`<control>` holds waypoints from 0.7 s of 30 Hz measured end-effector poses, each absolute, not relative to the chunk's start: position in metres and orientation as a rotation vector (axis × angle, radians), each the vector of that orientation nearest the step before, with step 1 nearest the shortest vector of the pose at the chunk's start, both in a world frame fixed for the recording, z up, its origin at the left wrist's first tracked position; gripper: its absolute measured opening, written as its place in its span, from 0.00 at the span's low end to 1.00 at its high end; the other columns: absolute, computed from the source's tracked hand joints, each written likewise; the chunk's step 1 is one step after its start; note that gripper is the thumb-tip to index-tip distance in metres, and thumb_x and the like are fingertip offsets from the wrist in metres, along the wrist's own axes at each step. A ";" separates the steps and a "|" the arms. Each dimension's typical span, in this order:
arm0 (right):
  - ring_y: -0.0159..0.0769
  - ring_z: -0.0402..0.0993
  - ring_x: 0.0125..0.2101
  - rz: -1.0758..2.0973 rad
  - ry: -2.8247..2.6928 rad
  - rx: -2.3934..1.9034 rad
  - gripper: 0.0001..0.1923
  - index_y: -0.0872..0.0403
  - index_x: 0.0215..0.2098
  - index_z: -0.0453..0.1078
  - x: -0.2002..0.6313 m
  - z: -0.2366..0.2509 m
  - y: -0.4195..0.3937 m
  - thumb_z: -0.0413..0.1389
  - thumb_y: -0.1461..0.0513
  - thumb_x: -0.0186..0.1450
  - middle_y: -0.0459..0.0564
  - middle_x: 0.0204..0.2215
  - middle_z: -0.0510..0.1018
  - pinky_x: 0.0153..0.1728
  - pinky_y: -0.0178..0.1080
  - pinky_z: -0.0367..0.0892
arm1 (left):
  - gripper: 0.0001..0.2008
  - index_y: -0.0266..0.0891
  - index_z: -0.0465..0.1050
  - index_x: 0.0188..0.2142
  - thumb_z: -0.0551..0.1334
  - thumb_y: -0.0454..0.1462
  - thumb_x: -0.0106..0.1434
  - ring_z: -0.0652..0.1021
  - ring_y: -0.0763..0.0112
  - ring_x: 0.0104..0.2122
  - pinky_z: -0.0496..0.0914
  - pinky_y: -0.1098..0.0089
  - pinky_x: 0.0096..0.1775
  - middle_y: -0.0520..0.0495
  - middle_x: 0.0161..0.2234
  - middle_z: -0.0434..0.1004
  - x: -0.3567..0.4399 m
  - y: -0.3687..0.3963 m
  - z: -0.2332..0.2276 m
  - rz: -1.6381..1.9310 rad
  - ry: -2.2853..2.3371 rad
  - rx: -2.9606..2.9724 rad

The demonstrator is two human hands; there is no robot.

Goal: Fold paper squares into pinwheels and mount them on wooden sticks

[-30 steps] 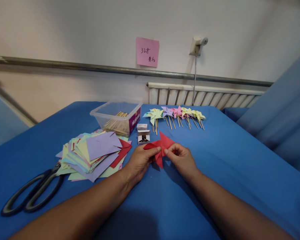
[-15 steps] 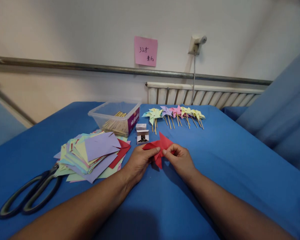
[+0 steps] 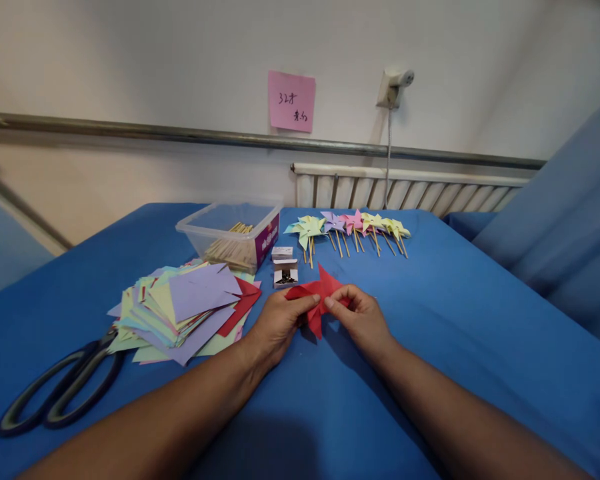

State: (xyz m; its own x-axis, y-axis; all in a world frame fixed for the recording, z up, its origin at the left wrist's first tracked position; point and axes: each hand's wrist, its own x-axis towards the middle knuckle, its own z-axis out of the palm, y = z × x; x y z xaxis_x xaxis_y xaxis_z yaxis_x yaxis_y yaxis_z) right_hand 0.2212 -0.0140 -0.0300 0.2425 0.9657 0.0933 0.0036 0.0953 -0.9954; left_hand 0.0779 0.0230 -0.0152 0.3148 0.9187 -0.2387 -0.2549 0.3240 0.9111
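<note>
A red folded paper pinwheel (image 3: 325, 287) lies just above the blue tabletop, held between both my hands. My left hand (image 3: 275, 327) pinches its left flap with thumb and fingers. My right hand (image 3: 363, 320) pinches the centre from the right. Points of the red paper stick out above and below my fingers. A small open white box (image 3: 285, 275) of pins stands right behind the paper.
A messy pile of coloured paper squares (image 3: 185, 303) lies to the left, with black scissors (image 3: 55, 393) beyond it. A clear plastic tub (image 3: 230, 233) holds wooden sticks. Several finished pinwheels on sticks (image 3: 350, 230) lie in a row at the back. A blue cloth (image 3: 460, 313) covers the table.
Hardly anything differs: both hands keep their pinch on the red paper, and the view has shifted very slightly.
</note>
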 end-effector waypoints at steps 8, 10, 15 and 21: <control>0.32 0.72 0.27 1.295 -0.962 -1.047 0.19 0.54 0.34 0.69 0.236 -0.022 -0.011 0.67 0.54 0.50 0.46 0.28 0.77 0.32 0.37 0.68 | 0.09 0.33 0.78 0.29 0.69 0.34 0.46 0.77 0.68 0.26 0.68 0.69 0.32 0.45 0.26 0.79 0.072 0.022 -0.007 0.709 0.881 1.011; 0.30 0.71 0.24 1.369 -1.000 -1.048 0.19 0.54 0.34 0.69 0.236 -0.021 -0.014 0.69 0.56 0.48 0.44 0.26 0.77 0.30 0.35 0.67 | 0.04 0.34 0.77 0.25 0.68 0.32 0.46 0.73 0.73 0.22 0.65 0.72 0.27 0.48 0.22 0.75 0.070 0.023 -0.005 0.637 0.895 1.091; 0.29 0.72 0.23 1.495 -1.019 -1.010 0.18 0.54 0.33 0.69 0.235 -0.017 -0.020 0.69 0.58 0.47 0.42 0.25 0.77 0.28 0.34 0.67 | 0.03 0.35 0.74 0.21 0.67 0.32 0.47 0.66 0.77 0.18 0.59 0.74 0.22 0.52 0.18 0.70 0.066 0.022 -0.004 0.554 0.914 1.251; 0.29 0.71 0.22 1.418 -1.104 -1.043 0.16 0.54 0.31 0.69 0.237 -0.021 -0.014 0.68 0.58 0.48 0.43 0.24 0.77 0.25 0.33 0.66 | 0.07 0.37 0.72 0.18 0.69 0.33 0.45 0.66 0.77 0.17 0.57 0.75 0.21 0.52 0.16 0.69 0.072 0.020 -0.005 0.661 0.975 1.170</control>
State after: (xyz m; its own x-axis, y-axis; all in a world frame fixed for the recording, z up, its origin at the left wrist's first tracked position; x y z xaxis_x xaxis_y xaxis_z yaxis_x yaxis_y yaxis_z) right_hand 0.2374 -0.0142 -0.0211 -0.1115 0.9928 -0.0448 -0.2005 -0.0666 -0.9774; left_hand 0.0717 0.0195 -0.0051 0.4516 0.8473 -0.2795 0.0543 0.2865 0.9565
